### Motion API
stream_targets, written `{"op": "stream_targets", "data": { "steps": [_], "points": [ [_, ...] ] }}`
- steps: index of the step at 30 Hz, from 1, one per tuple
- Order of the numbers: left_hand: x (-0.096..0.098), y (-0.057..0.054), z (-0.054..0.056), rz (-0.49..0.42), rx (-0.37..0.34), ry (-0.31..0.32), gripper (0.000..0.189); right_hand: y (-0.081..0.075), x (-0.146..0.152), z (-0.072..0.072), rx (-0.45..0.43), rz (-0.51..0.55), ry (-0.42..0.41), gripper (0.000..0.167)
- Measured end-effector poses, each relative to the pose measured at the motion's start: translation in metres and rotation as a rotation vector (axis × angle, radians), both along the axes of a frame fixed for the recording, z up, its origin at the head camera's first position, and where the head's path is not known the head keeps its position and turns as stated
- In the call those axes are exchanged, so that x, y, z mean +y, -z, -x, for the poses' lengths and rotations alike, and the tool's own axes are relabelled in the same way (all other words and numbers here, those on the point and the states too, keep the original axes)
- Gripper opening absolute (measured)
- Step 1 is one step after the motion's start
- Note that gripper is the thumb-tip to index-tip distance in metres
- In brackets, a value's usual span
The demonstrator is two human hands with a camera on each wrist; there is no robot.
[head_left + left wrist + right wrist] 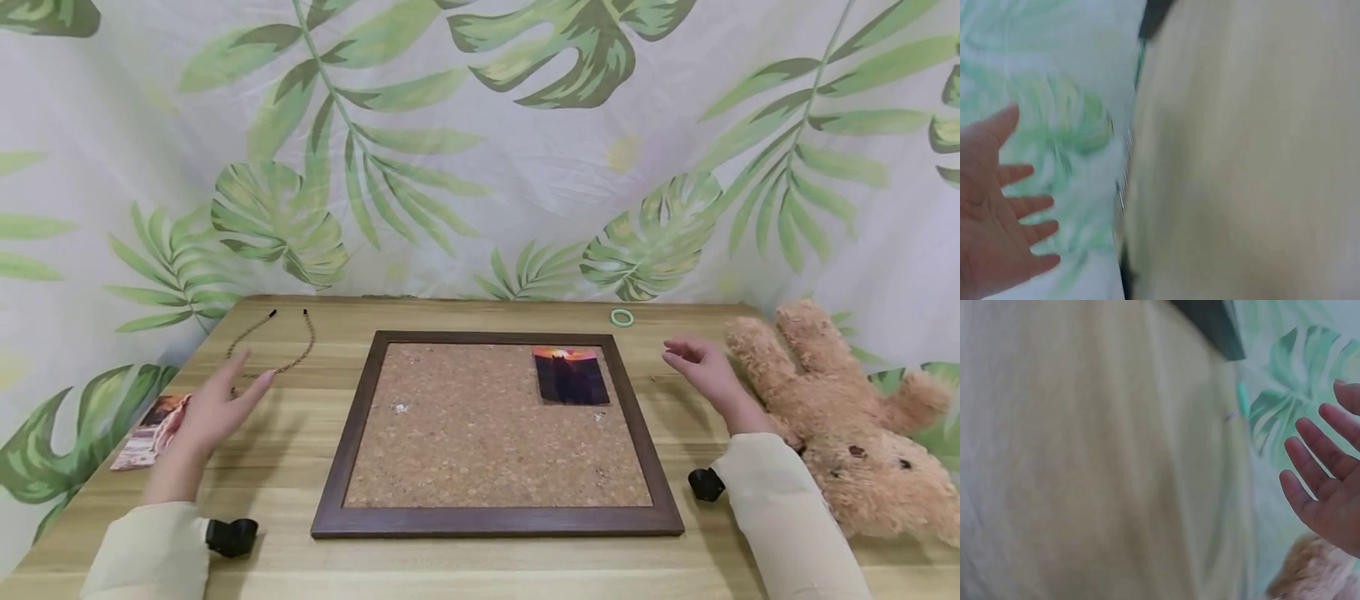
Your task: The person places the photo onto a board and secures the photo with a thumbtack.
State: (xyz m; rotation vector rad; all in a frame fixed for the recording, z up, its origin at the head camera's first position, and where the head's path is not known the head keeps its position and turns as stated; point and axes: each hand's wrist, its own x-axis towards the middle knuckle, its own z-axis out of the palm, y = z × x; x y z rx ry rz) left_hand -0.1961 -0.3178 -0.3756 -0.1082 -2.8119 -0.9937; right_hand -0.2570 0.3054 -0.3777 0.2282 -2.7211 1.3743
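Note:
A cork board (487, 450) in a dark brown wooden frame lies flat on the table between the hands. On its upper right part sits a photo (572, 379) of a dark silhouette against a sunset. My left hand (213, 408) hovers left of the board, fingers spread and holding nothing. It partly covers another photo (153, 433) and the near part of a thin, U-shaped, twisted band (311, 337) with black tips. Past the board's right edge, my right hand (708, 375) is raised with relaxed fingers and nothing in them, beside a plush teddy bear (832, 417).
Small whitish bits (401, 408) lie on the cork at left, with more below the sunset photo. A mint-green ring (622, 317) rests near the table's back edge. Behind the table (465, 567) hangs a leaf-patterned cloth (525, 183).

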Motion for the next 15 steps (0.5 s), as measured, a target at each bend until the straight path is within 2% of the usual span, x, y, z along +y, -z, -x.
{"op": "stream_targets", "data": {
  "steps": [4, 6, 9, 13, 15],
  "points": [
    [-0.031, 0.012, -0.007, -0.036, -0.003, -0.072, 0.072, 0.014, 0.009, 0.003, -0.003, -0.004, 0.009, 0.042],
    [-0.042, 0.016, -0.01, -0.012, -0.004, -0.111, 0.072, 0.021, 0.012, 0.005, -0.013, -0.021, 0.017, 0.04],
    [-0.055, 0.021, -0.015, -0.013, -0.03, -0.206, 0.073, 0.028, 0.014, 0.006, -0.027, -0.029, 0.024, 0.035],
    [-0.065, 0.027, -0.022, -0.122, -0.108, -0.331, 0.077, 0.034, 0.013, 0.007, -0.002, -0.04, 0.025, 0.027],
    [-0.067, 0.028, -0.025, -0.165, -0.128, -0.355, 0.079, 0.038, 0.013, 0.007, 0.01, -0.039, 0.032, 0.026]
  ]
}}
